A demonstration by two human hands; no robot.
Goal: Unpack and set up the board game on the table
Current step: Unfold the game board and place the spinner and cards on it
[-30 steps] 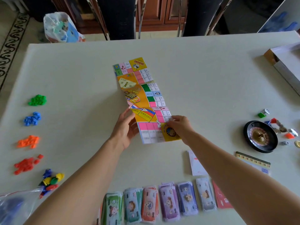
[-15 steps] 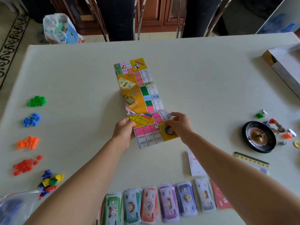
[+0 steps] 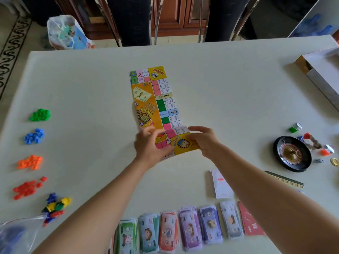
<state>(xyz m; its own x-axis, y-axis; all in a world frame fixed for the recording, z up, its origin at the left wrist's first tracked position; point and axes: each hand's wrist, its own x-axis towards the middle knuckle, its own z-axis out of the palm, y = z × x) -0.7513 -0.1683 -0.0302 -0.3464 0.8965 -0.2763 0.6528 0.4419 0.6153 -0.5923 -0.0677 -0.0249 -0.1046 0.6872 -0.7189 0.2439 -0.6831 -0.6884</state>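
One game board (image 3: 149,101), a long folded paper strip, lies on the white table (image 3: 229,85) and runs straight away from both hands. Its near end is lifted off the table and bent back along a crease between the two hands. The left hand (image 3: 147,146) grips the left edge of that raised flap with curled fingers. The hand is blurred, so exactly where each finger sits cannot be told. The right hand (image 3: 202,141) pinches the flap's right edge, fingers over the top of the fold, beside the yellow corner square.

Far out to the left of the left hand, four separate piles of small plastic pieces sit in a column: one green pile (image 3: 39,114), one blue pile (image 3: 34,136), one orange pile (image 3: 30,162) and one red pile (image 3: 27,187). Closer to the person than the red one lies a fifth heap, mixed pawns (image 3: 55,206), at the mouth of one clear plastic bag (image 3: 16,233).

Beneath both forearms, a row of banknote stacks (image 3: 189,230) lies side by side. Seven show plainly: green, teal, orange, two purple, pale blue and red. One small stack of white cards (image 3: 220,184) sits just beside the right forearm.

Well to the right of the right hand stands one black roulette wheel (image 3: 291,154), with small pieces around it, too small to count, and one gold coin (image 3: 334,161). One open box (image 3: 322,74) lies further off, beyond the wheel
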